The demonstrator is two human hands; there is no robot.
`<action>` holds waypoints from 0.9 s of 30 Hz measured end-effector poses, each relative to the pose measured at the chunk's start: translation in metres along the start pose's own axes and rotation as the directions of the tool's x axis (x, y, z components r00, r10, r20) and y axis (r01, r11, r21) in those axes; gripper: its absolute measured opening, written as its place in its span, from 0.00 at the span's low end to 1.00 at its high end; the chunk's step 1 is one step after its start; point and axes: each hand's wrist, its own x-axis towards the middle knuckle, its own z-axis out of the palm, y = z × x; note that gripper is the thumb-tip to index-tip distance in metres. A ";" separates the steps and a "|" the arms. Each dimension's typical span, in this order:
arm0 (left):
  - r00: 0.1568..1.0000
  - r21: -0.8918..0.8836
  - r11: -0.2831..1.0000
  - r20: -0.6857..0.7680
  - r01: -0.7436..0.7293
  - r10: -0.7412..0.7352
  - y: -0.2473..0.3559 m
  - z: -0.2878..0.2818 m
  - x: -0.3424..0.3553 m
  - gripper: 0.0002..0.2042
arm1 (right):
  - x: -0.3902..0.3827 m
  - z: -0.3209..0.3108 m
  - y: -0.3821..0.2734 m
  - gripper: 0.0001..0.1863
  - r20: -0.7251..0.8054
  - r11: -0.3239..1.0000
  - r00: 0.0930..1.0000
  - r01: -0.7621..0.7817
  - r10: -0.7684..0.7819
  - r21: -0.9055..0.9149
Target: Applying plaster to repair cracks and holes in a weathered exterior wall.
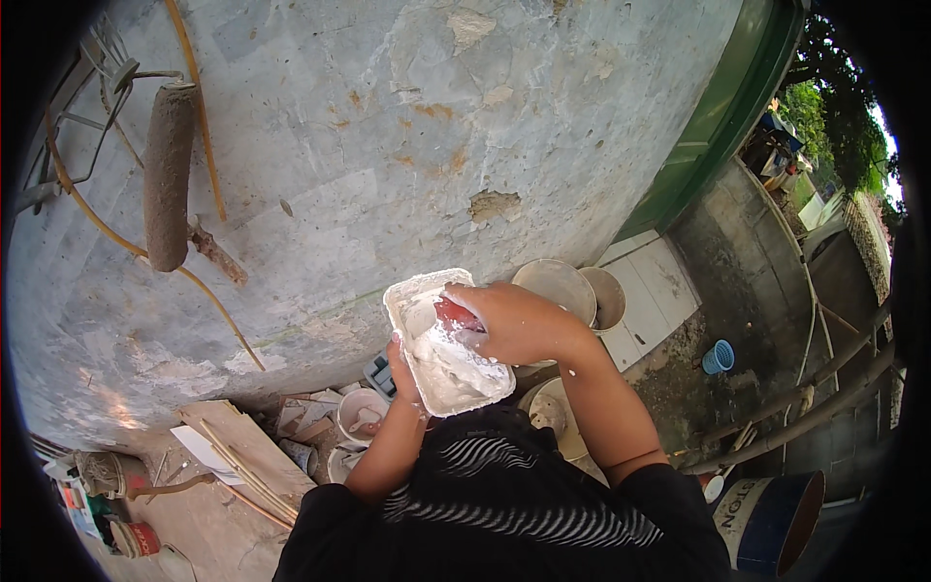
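A white rectangular tub [402, 308], its rim crusted, is held up in front of my chest. White paste [448, 361] fills its lower part and coats the inner walls. My left hand [401, 371] closes round the tub's left side, its fingers partly hidden underneath. Inside the tub my right hand [499, 318] is closed on a red tool [453, 312] smeared with white paste. The tool's working end cannot be seen, so its exact kind is unclear. Drops of white paste stick to my right hand and forearm.
A grey plastered wall [339, 145] with chipped patches rises ahead; a paint roller [170, 179] hangs at left. Round buckets [555, 281] stand by the wall. Boards [247, 441] lie low left. A blue cup [719, 357] and a drum [771, 524] are at right.
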 end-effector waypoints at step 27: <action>0.984 -0.114 0.991 0.175 0.067 -0.046 0.001 0.009 0.002 0.41 | -0.008 -0.014 0.000 0.24 -0.234 0.998 0.971 -0.040 0.049 0.041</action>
